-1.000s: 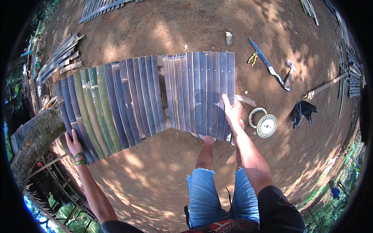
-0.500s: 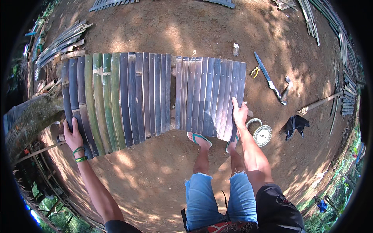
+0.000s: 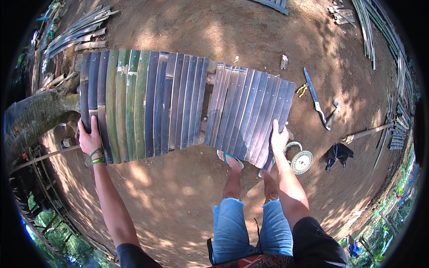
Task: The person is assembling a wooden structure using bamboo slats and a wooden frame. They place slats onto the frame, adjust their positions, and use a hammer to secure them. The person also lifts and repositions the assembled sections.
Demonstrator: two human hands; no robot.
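Two panels of nailed bamboo slats lie side by side with a narrow gap between them. The larger left panel [image 3: 156,107] mixes dark and green slats, and my left hand [image 3: 90,139] is closed around its outer edge near the lower left corner. On the smaller dark right panel [image 3: 246,111], my right hand [image 3: 279,139] grips the outer right slat, thumb on top. The fingers of both hands are mostly hidden beneath the edges. The right panel slants relative to the left one, its lower right corner near my sandalled feet [image 3: 231,160].
Right of the panels lie yellow-handled pliers [image 3: 302,90], a long-bladed saw [image 3: 311,91], a hatchet-like tool [image 3: 333,114], a white spool [image 3: 301,162] and black cloth [image 3: 338,154]. A thick log [image 3: 42,114] stands at left. Split bamboo [image 3: 80,33] is piled at far left.
The view has turned slightly, shifting the ground things rightward. The left panel has moved farther from me with my left hand; the right panel has tilted clockwise. Both hands keep their hold.
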